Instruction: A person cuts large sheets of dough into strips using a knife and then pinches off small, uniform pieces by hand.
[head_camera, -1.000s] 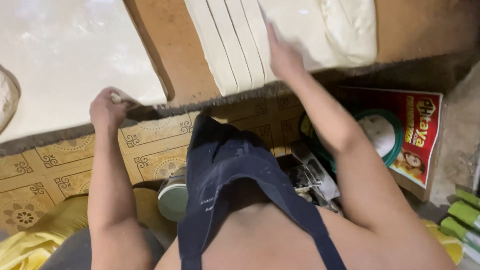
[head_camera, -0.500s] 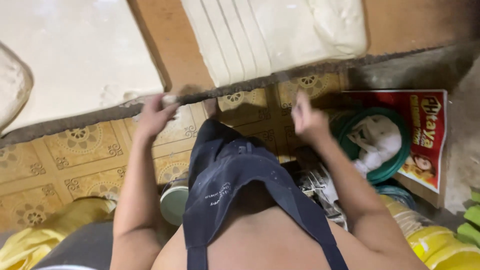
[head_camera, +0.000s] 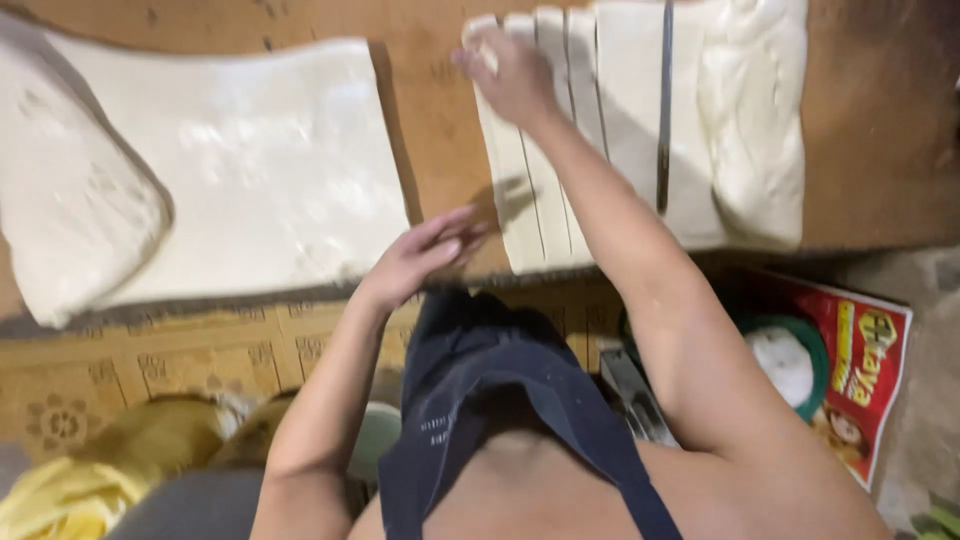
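Observation:
A slab of pale dough (head_camera: 640, 130) lies on the brown wooden table (head_camera: 430, 110), its left part cut into several long strips. My right hand (head_camera: 510, 75) reaches over the far end of the leftmost dough strip (head_camera: 510, 200), fingers curled on it. A long thin knife (head_camera: 663, 110) rests lengthwise on the uncut part, and a folded lump of dough (head_camera: 750, 110) sits at the slab's right. My left hand (head_camera: 425, 255) hovers with fingers spread at the table's near edge, between this slab and a large flat dough sheet (head_camera: 250, 170) on the left.
Below the table edge are patterned floor tiles (head_camera: 150, 370). A red printed package (head_camera: 870, 370) and a green-rimmed bowl (head_camera: 790, 365) with something white in it lie at the right. A yellow cloth (head_camera: 60, 495) sits lower left. A dark apron (head_camera: 500, 400) hangs in front of me.
My view has risen onto the table. My right hand moved from below the table's edge up to the far end of the strips. My left hand moved right along the near edge.

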